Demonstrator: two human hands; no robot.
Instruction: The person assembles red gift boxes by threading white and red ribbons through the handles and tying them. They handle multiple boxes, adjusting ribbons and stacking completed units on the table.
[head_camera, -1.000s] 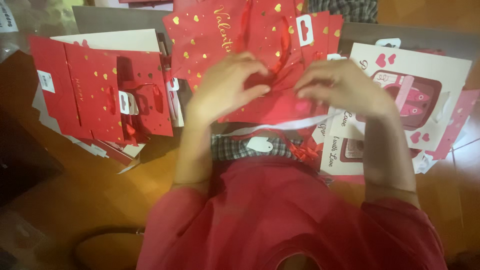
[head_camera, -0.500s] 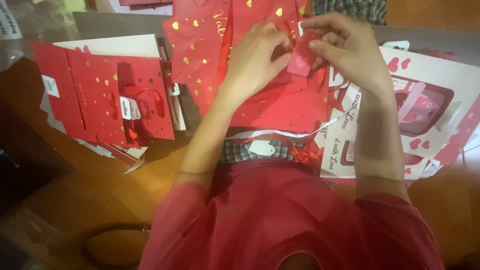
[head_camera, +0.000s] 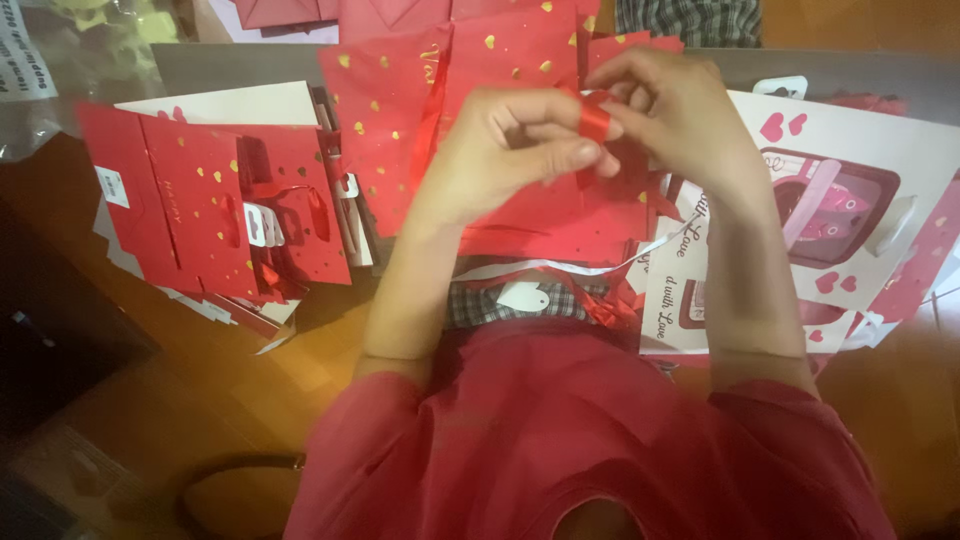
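My left hand (head_camera: 515, 150) and my right hand (head_camera: 675, 115) meet above a flattened red paper gift bag (head_camera: 470, 75) dotted with gold hearts. Both pinch a shiny red ribbon (head_camera: 596, 122), looped between their fingertips. The ribbon's lower part runs down behind my left hand and is mostly hidden. The bag lies on the wooden surface in front of my red-clad lap.
A pile of flat red gift bags (head_camera: 215, 205) with white tags lies at the left. White and pink heart-printed bags (head_camera: 830, 215) are spread at the right. A plaid bag with a white tag (head_camera: 525, 298) sits near my lap. Clear plastic wrapping (head_camera: 60, 60) is at top left.
My hands have lifted off the flat bag and come together, raising the red ribbon and looping it between the fingertips.
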